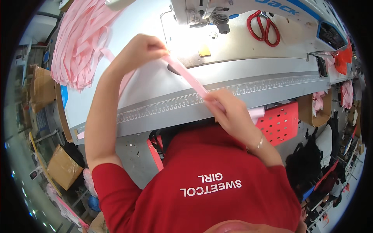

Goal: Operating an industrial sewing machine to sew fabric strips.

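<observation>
A narrow pink fabric strip (189, 77) runs taut on a slant between my two hands, above the near edge of a sewing table. My left hand (145, 48) is closed on its upper end, close to the sewing machine's bed. Lower and to the right, my right hand (229, 112) pinches the strip's other part in front of the table edge. From behind my left forearm more pink strip shows, leading toward a large heap of pink strips (83, 42) at the far left of the table. A pale pink end sticks out beside my right hand.
A sewing machine (248, 9) stands at the back, its lamp lit. Red-handled scissors (264, 29) lie on its bed near a small yellow piece (204, 51). A ruler strip (163, 106) lines the table's front edge. Below sits a red perforated basket (278, 123); a cardboard box (316, 108) stands right.
</observation>
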`<state>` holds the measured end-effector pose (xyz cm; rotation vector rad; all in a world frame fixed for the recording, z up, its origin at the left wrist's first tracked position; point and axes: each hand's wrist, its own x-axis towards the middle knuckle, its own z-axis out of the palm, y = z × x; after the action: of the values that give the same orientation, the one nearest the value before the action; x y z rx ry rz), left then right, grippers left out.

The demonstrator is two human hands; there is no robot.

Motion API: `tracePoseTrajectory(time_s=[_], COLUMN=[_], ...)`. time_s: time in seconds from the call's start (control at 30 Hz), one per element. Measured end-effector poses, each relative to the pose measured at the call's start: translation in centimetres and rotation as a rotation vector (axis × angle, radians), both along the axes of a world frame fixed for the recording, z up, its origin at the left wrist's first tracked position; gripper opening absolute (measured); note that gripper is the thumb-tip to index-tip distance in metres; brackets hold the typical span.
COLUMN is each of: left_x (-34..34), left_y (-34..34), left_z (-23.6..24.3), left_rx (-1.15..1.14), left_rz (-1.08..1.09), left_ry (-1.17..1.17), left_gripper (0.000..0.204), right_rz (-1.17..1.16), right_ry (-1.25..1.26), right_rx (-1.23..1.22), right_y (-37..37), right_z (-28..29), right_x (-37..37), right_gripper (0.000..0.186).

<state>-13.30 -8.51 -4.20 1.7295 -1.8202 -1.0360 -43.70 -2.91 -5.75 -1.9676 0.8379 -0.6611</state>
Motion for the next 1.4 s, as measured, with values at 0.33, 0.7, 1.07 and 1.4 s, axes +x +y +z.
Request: tracePoseTrajectory(time_s=[0.33, 0.7, 1.07, 1.4], left_x=[-1.7, -2.3, -2.5, -3.2], left_y=[-5.6, -5.5, -4.0, 1.9], left_z=[-1.8, -1.5, -1.4, -2.8], left_rx=[-0.043, -0.133, -0.440, -0.680], left_rz=[-0.272, -0.210, -0.173, -0.284], left_ry=[0.031, 0.044, -0.229, -0.483], left_gripper=[0.027, 0.024, 0.027, 0.040], right_rz=[0.120, 0.333, 0.339, 0.302], right_ry=[0.204, 0.226, 0.321, 0.379], right_rx=[-0.690, -0.899, -0.885, -0.789], right_y=[-4.7, -11.7, -11.5, -11.3], right_z=[2.1, -2.0, -2.0, -1.3], right_x=[-3.6, 4.0, 4.0, 4.1], right_gripper=[0.027, 0.047, 0.050, 0.049])
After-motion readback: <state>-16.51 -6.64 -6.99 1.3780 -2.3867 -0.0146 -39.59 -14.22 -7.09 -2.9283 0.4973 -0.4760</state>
